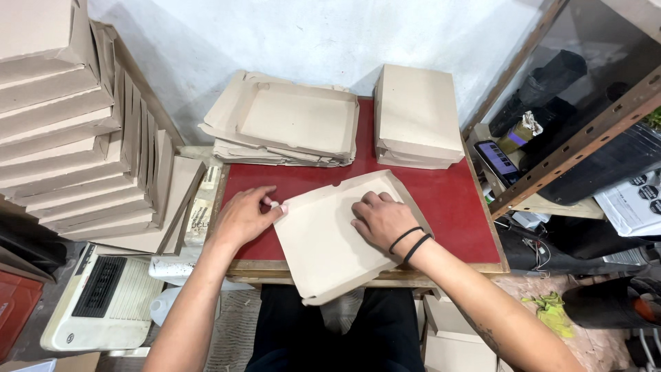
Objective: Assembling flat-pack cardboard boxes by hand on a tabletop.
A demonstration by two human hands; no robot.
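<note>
Head view: clutter rings the small red table (441, 196) on every side. At its far edge lies a pile of unfolded cardboard blanks (289, 120), and just beside that, to the right, a neat stack of closed flat boxes (416, 114). A tall leaning stack of folded boxes (76, 131) fills the left side, well apart from the hands, with a white appliance (96, 296) on the floor below it. On the right a metal shelf frame (571, 148) crosses the corner, a phone (499, 158) lit on a ledge beneath it. Nothing stands between the hands and the work. The half-formed cardboard tray (330, 241) lies tilted on the near part of the table, its near corner overhanging the table edge above the person's lap. Left hand (244, 217) is at the tray's left corner, fingertips pinching the raised side flap there. Right hand (382, 220), two dark bands on its wrist, rests palm down inside the tray near its far right wall, fingers curled and pressing on the tray floor, gripping nothing. Left fingertips are partly hidden by the flap; the contents of the dark shelf are hard to make out, and the left stack is cut off by the frame.
</note>
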